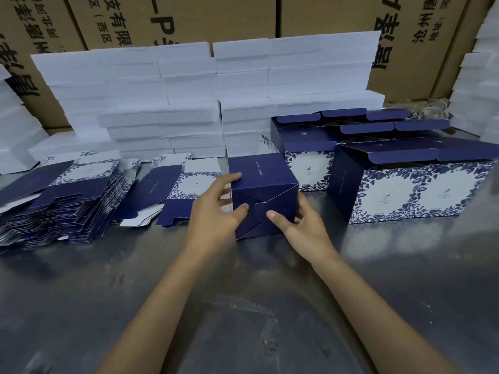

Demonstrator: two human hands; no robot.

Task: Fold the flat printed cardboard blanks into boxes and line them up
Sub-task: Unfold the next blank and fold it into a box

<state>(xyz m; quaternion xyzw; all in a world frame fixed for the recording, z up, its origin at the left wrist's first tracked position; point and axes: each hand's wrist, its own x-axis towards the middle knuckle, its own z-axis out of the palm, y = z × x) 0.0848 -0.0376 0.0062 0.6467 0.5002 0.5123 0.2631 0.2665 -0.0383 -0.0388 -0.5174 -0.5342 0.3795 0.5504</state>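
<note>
Left hand (216, 209) and right hand (297, 225) grip the folded navy box (263, 195) from either side, thumbs pressing its bottom flaps.

Centre of the table (243, 306): box (266, 195) between both hands — flat blanks (62, 201) stacked left, finished boxes (405, 184) lined up right, white stacks (189, 103) behind, cartons (216, 17) furthest back.

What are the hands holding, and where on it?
Both hands, left and right, grip one dark blue box by its sides, thumbs pressing its interlocked flaps that face the camera.
</note>
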